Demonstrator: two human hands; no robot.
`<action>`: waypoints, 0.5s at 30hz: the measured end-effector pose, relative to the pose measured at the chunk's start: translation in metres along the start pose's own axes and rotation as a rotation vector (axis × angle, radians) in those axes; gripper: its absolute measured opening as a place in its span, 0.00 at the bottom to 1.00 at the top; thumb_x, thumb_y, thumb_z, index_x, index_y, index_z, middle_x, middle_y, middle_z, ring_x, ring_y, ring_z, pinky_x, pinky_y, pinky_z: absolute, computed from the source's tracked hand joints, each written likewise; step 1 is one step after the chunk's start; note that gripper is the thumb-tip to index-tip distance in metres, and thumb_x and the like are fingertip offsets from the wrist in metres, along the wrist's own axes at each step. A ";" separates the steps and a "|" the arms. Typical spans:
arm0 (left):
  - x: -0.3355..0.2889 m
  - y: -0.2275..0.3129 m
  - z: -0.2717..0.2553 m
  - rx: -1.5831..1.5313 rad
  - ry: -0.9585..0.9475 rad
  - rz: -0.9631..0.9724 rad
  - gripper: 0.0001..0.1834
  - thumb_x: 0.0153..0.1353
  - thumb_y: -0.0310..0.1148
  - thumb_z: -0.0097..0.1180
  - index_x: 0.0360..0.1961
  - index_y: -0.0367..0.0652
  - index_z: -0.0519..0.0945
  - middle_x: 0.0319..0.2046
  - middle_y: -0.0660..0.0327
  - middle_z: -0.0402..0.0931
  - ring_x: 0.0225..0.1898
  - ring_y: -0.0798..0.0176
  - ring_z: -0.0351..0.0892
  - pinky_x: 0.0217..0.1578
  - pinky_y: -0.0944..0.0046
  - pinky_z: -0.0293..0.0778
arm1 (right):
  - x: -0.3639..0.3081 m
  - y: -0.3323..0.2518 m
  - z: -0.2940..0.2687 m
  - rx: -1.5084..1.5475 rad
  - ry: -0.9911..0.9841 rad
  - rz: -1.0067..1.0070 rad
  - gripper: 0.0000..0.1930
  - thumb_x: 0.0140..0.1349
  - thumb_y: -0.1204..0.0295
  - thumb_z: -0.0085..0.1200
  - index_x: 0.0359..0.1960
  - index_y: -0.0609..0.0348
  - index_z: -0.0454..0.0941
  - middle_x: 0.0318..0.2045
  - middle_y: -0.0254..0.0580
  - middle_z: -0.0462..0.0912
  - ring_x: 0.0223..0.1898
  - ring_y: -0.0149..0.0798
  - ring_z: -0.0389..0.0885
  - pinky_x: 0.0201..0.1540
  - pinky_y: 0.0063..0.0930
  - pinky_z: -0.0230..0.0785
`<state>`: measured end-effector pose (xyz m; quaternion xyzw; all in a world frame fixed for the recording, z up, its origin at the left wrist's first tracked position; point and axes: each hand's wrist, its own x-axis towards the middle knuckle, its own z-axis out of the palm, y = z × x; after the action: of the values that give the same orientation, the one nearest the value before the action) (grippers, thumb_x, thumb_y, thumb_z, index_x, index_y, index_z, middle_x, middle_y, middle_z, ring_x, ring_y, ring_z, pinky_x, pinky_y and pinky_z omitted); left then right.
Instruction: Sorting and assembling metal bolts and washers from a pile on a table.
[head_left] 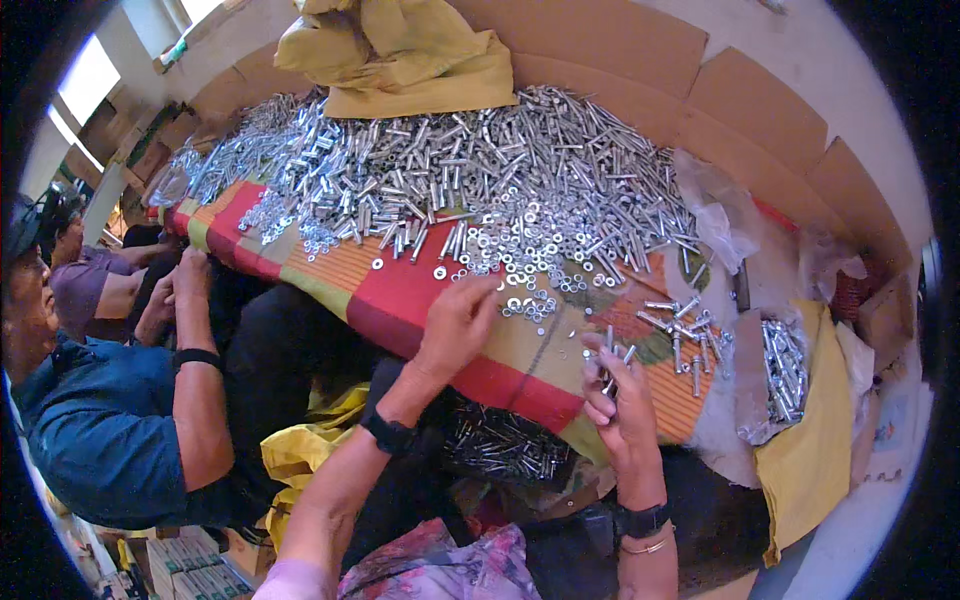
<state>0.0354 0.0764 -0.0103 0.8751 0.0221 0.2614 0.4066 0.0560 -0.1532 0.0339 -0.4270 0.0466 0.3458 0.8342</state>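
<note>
My right hand is closed around a few metal bolts, whose shafts stick up between thumb and fingers. Over the red part of the patterned cloth, my left hand reaches toward loose washers and small nuts. Its fingertips are drawn together at the edge of the washers; anything between them is hidden. Beyond lies a large heap of silvery metal sleeves and bolts. Several bolts fitted with sleeves lie loose to the right of my right hand.
An open carton of bolts stands at the right, beside yellow sacking. Cardboard sheets wall the far side. Below the cloth's front edge sits a dark container of bolts. Co-workers sit close on the left.
</note>
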 end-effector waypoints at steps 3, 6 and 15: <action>0.018 -0.021 -0.016 -0.002 0.131 -0.019 0.07 0.53 0.26 0.50 0.34 0.36 0.75 0.30 0.52 0.75 0.31 0.53 0.76 0.31 0.61 0.70 | -0.003 0.001 0.008 -0.098 0.033 -0.024 0.13 0.62 0.67 0.43 0.43 0.60 0.69 0.19 0.30 0.68 0.09 0.18 0.56 0.07 0.13 0.46; 0.033 -0.051 -0.024 0.062 0.200 -0.043 0.08 0.53 0.26 0.50 0.34 0.36 0.76 0.30 0.52 0.75 0.31 0.52 0.75 0.32 0.60 0.70 | 0.001 0.007 0.004 -0.046 -0.018 -0.010 0.11 0.62 0.66 0.43 0.41 0.60 0.69 0.18 0.30 0.68 0.08 0.19 0.56 0.07 0.13 0.47; 0.055 -0.083 -0.036 0.224 0.121 0.080 0.09 0.54 0.27 0.50 0.35 0.34 0.75 0.37 0.50 0.74 0.40 0.50 0.73 0.43 0.61 0.68 | 0.007 0.003 -0.002 0.223 0.021 0.067 0.10 0.60 0.65 0.45 0.36 0.58 0.70 0.15 0.29 0.65 0.07 0.21 0.56 0.06 0.13 0.46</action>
<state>0.0804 0.1710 -0.0273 0.8979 0.0409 0.3256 0.2934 0.0597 -0.1501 0.0277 -0.3333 0.1079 0.3617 0.8640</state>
